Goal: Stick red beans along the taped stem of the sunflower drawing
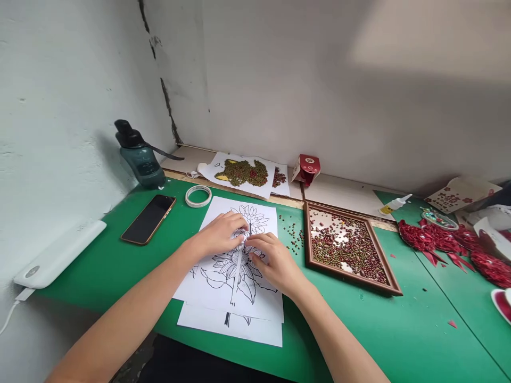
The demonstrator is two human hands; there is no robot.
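A white sheet with a black line drawing of a sunflower (235, 276) lies on the green table (379, 330), on top of another printed sheet. A pale strip, perhaps tape, runs down the flower's stem. My left hand (219, 233) rests on the upper part of the drawing with fingers curled and pressed down on the paper. My right hand (275, 263) lies beside it, fingertips pinched at the strip near the flower's middle. The fingertips of both hands almost meet.
A roll of tape (198, 196), a phone (148, 218), a dark water bottle (139, 156) and a white power bank (59, 254) sit to the left. A wooden frame full of beans (346, 246), loose beans (293, 230), a glue bottle (394, 204) and red ribbon pieces (451, 242) lie right. A bean picture (241, 173) rests behind.
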